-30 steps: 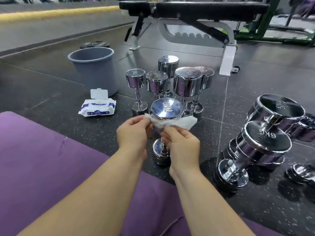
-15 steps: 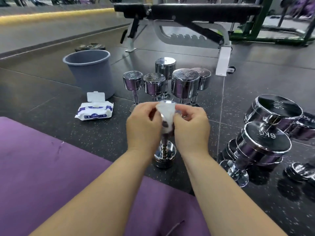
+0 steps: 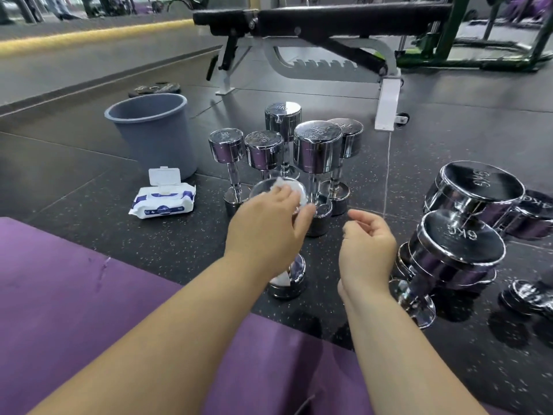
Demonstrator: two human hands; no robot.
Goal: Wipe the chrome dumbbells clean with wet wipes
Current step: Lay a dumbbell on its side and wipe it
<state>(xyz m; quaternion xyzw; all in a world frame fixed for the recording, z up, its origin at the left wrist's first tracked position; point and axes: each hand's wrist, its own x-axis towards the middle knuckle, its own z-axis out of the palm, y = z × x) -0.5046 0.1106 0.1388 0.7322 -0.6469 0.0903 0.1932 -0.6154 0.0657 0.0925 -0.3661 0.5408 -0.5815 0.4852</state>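
Upright dumbbell on floor, by purple mat. Left grip laid over its top head, fingers pressing wet wipe onto chrome. Right grip just beside, released, loosely curled, holding nothing

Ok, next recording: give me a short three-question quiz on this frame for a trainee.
1. True or false: the right hand holds the white wet wipe.
2. The flip lid of the white-and-blue wipes pack is: A open, B shut, C missing.
3. Which hand presses the wipe onto the top of the nearest upright chrome dumbbell?
Key: 1 false, it holds nothing; 2 A; 3 the left hand.
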